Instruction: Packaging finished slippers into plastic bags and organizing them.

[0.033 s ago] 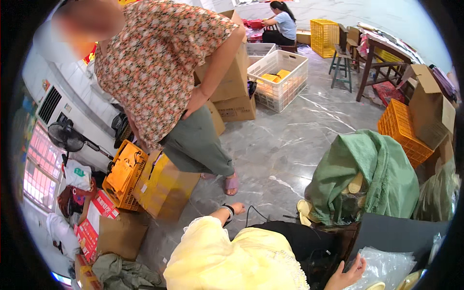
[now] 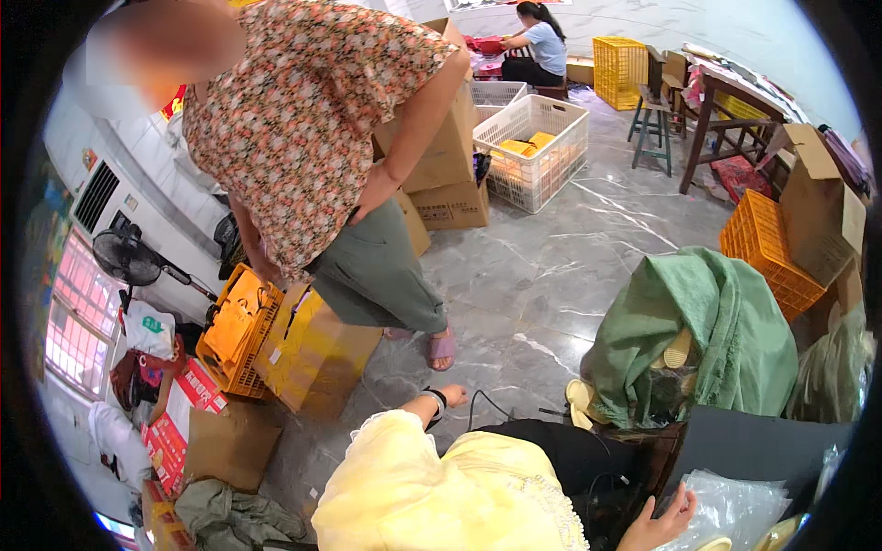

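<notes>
My right hand (image 2: 663, 523) lies at the lower right with its fingers apart and nothing held in it. It rests at the edge of a pile of clear plastic bags (image 2: 730, 500). Cream shoe-like pieces (image 2: 715, 545) show beside these bags at the lower edge. My left hand (image 2: 454, 395) reaches forward past my yellow sleeve, with a black band and a bracelet at the wrist. Its fingers are mostly hidden, and I see no thing in it. A thin black cable (image 2: 474, 404) runs close by on its right.
A green cloth (image 2: 694, 321) covers a heap with cream soles showing. Ahead stands a person in a flowered top (image 2: 303, 129), near a taped carton (image 2: 317, 354) and an orange crate (image 2: 241, 335). White crates (image 2: 542, 179), stools and a table stand farther back; another person sits there.
</notes>
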Tool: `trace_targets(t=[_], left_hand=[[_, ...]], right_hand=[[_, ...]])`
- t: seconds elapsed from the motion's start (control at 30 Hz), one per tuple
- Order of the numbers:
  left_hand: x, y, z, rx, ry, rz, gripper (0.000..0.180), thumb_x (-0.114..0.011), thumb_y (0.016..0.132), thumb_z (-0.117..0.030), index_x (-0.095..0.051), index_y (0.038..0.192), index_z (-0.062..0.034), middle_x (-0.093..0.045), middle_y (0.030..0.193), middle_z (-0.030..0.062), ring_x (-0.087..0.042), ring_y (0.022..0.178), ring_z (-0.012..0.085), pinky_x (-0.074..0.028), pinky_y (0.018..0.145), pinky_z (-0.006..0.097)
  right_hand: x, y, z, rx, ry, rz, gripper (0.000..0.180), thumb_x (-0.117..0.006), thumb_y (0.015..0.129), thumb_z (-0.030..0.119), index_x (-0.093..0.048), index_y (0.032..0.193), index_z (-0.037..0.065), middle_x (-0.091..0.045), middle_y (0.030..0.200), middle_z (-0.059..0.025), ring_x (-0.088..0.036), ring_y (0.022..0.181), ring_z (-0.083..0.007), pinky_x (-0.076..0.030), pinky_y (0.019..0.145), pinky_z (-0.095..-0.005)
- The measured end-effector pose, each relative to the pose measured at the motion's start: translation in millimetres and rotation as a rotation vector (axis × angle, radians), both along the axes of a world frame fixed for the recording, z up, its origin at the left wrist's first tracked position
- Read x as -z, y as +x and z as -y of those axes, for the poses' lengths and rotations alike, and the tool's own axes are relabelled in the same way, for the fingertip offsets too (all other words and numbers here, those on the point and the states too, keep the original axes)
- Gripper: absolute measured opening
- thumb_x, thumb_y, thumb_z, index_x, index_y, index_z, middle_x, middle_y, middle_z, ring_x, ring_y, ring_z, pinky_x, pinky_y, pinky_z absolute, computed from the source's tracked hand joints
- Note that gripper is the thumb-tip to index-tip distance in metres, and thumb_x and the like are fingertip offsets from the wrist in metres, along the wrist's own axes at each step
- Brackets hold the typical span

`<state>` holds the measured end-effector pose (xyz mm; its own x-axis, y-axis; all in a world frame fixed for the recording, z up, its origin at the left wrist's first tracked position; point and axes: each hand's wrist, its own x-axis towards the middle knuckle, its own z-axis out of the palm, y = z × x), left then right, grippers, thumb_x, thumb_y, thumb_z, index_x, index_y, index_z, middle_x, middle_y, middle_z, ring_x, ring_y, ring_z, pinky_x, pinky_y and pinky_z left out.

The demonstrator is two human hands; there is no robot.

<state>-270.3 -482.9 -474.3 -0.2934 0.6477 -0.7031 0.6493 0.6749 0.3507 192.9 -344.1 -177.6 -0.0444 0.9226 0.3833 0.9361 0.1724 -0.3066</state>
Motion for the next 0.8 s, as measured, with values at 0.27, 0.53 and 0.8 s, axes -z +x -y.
trace_targets(t=[0.27, 0.53, 0.8], left_hand=[[-4, 14, 19, -0.206, -0.03, 0.038, 0.047, -0.055, 0.085, -0.032, -0.052, 0.122, -0.0028, -0.065, 0.09, 0.0158, -0.063, 0.072, 0.0236, -0.048, 0.07, 0.036], [12, 37, 52, -0.394, 0.087, 0.028, 0.041, -0.054, 0.085, -0.031, -0.057, 0.112, -0.0008, -0.066, 0.091, 0.0128, -0.063, 0.071, 0.0217, -0.05, 0.068, 0.035], [54, 82, 139, -0.493, -0.193, 0.057, 0.026, -0.052, 0.084, -0.025, -0.064, 0.089, -0.0021, -0.067, 0.083, 0.0103, -0.064, 0.063, 0.0229, -0.049, 0.059, 0.039]], right_hand=[[7, 3, 2, -0.066, 0.025, 0.025, 0.048, -0.076, 0.064, 0.016, -0.058, 0.105, 0.0, -0.055, 0.104, -0.0239, -0.051, 0.096, -0.0405, -0.04, 0.084, -0.0485], [14, 11, -2, -0.096, -0.009, 0.058, 0.051, -0.072, 0.073, 0.028, -0.055, 0.113, 0.001, -0.052, 0.112, -0.024, -0.049, 0.103, -0.0395, -0.039, 0.089, -0.0486], [24, 16, -8, -0.125, 0.07, 0.068, 0.051, -0.068, 0.076, 0.038, -0.056, 0.112, 0.003, -0.054, 0.106, -0.0228, -0.05, 0.101, -0.0389, -0.041, 0.086, -0.048]])
